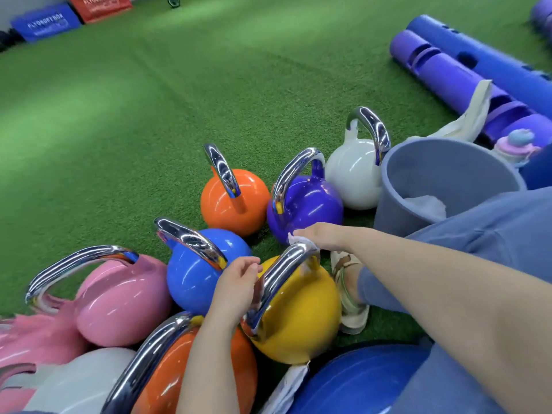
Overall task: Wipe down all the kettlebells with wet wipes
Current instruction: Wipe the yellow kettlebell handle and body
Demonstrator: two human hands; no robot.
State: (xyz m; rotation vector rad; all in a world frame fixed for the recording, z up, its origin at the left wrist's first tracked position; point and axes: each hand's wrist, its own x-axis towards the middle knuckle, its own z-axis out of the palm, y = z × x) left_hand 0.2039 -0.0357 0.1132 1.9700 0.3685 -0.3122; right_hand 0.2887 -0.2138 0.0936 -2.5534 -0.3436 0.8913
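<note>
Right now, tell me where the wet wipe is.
In the head view, the wipe is at lower centre, under the right hand on top of the yellow kettlebell's handle, just in front of the purple kettlebell.

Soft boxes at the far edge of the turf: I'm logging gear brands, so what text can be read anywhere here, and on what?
"PLYOSOFT BOX": blue soft box, top left; the smaller line beneath is too blurred to read.
"PLYOSOFT B…": red soft box beside it; the rest is blurred.
Kettlebells, grey bucket, purple roller: no readable text.
</note>
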